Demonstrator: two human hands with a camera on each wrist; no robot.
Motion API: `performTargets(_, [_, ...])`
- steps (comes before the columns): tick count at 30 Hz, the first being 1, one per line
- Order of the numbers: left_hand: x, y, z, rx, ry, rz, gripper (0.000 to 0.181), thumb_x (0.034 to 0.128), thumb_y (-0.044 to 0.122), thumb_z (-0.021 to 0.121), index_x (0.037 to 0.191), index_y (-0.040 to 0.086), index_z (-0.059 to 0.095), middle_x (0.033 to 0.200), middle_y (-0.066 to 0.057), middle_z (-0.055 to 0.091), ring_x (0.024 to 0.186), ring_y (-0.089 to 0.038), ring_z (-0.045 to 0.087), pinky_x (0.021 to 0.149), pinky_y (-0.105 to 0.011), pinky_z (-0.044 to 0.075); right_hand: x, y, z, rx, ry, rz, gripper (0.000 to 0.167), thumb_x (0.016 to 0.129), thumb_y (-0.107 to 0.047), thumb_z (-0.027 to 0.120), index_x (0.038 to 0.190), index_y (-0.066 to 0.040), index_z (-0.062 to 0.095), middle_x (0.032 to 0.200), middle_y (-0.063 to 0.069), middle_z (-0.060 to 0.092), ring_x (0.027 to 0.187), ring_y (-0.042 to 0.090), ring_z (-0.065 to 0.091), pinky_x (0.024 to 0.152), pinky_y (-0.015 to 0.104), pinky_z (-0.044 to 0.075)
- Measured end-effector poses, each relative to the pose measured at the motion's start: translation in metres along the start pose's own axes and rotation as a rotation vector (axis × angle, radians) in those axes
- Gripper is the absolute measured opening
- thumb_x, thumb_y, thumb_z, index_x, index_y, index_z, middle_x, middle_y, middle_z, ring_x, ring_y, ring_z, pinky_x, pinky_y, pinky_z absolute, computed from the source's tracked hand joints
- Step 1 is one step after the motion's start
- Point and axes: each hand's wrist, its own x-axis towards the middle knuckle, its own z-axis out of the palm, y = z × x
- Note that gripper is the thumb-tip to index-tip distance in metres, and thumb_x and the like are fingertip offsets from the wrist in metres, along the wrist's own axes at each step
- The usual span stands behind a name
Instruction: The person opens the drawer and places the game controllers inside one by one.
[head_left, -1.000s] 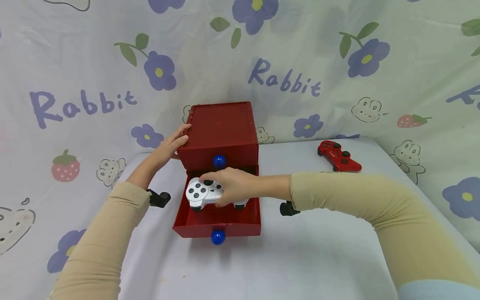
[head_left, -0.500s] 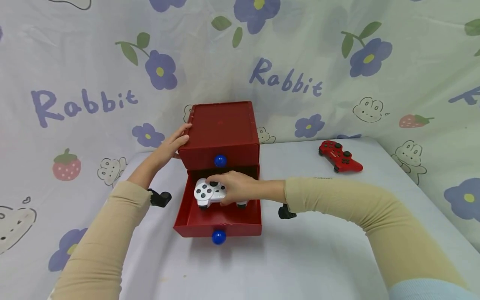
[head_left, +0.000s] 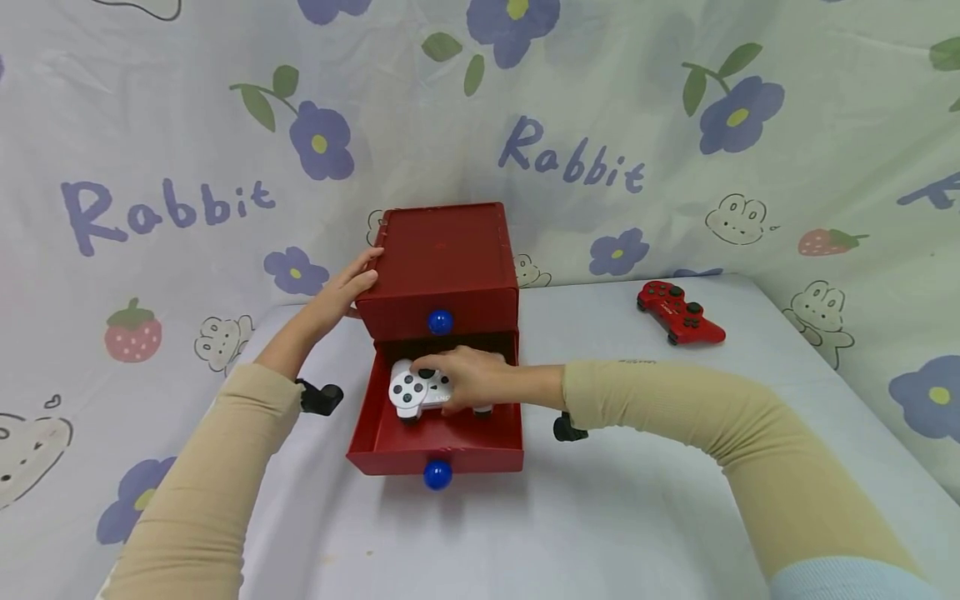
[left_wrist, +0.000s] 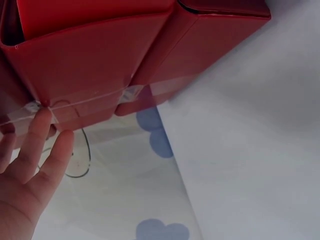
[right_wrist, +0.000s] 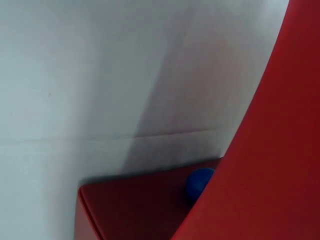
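A white game controller point(head_left: 415, 392) with black buttons is inside the pulled-out lower drawer point(head_left: 435, 460) of a red two-drawer box point(head_left: 442, 250). My right hand point(head_left: 474, 379) grips it from above, fingers curled over its middle and covering part of it. My left hand point(head_left: 341, 296) rests against the box's upper left side with fingers extended. In the left wrist view, the fingertips point(left_wrist: 62, 142) of that hand touch the box near a strip of clear tape. The right wrist view has no hand in it, only red drawer walls point(right_wrist: 270, 165) and a blue knob point(right_wrist: 199, 182).
A red game controller point(head_left: 678, 313) lies at the back right of the white table point(head_left: 600, 517). Blue round knobs stick out from the upper drawer point(head_left: 440, 322) and the lower one. Behind stands a printed curtain point(head_left: 420, 125).
The right hand has moved the white controller slightly to the right within the drawer, and has lowered slightly. The left hand and the red controller hold their places.
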Motion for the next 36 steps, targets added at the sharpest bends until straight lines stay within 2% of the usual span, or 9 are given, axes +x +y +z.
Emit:
performTargets(11, [0.000, 0.000, 0.002, -0.003, -0.002, 0.001, 0.058, 0.0953, 0.039, 0.029, 0.147, 0.024, 0.008, 0.151, -0.014, 0.011, 0.126, -0.043, 0.031, 0.090, -0.062, 0.035, 0.000, 0.000, 0.001, 0.009, -0.001, 0.043, 0.067, 0.076, -0.020, 0.074, 0.135, -0.027, 0.043, 0.133, 0.005, 0.049, 0.119, 0.023, 0.041, 0.090, 0.036, 0.043])
performTargets(17, [0.000, 0.000, 0.002, 0.001, -0.003, -0.002, 0.058, 0.0951, 0.039, 0.029, 0.147, 0.025, 0.008, 0.151, -0.014, 0.011, 0.127, -0.044, 0.030, 0.091, -0.063, 0.033, -0.009, -0.010, -0.010, 0.002, 0.038, -0.011, 0.061, 0.079, -0.021, 0.071, 0.134, -0.019, 0.046, 0.135, 0.003, 0.048, 0.121, 0.022, 0.040, 0.096, 0.034, 0.038])
performTargets(25, [0.000, -0.002, 0.001, -0.008, -0.006, 0.000, 0.058, 0.0952, 0.038, 0.028, 0.148, 0.024, 0.007, 0.151, -0.015, 0.010, 0.128, -0.044, 0.027, 0.091, -0.065, 0.032, -0.024, -0.024, -0.032, 0.140, 0.051, -0.073, 0.058, 0.079, -0.016, 0.072, 0.132, -0.013, 0.049, 0.130, 0.004, 0.052, 0.116, 0.017, 0.046, 0.088, 0.024, 0.045])
performTargets(30, [0.000, -0.002, 0.001, -0.011, -0.008, 0.004, 0.058, 0.0953, 0.038, 0.029, 0.148, 0.024, 0.007, 0.151, -0.014, 0.011, 0.128, -0.043, 0.027, 0.091, -0.065, 0.032, -0.031, -0.029, -0.039, 0.178, 0.049, -0.092, 0.057, 0.079, -0.014, 0.071, 0.132, -0.013, 0.048, 0.131, 0.005, 0.051, 0.118, 0.019, 0.046, 0.090, 0.026, 0.044])
performTargets(36, [0.000, -0.002, 0.001, -0.002, -0.006, 0.004, 0.059, 0.0949, 0.040, 0.030, 0.147, 0.025, 0.008, 0.152, -0.014, 0.011, 0.128, -0.043, 0.028, 0.091, -0.064, 0.032, -0.044, -0.036, -0.044, 0.251, 0.048, -0.153, 0.055, 0.081, -0.013, 0.069, 0.132, -0.011, 0.048, 0.126, 0.007, 0.053, 0.114, 0.020, 0.049, 0.089, 0.031, 0.046])
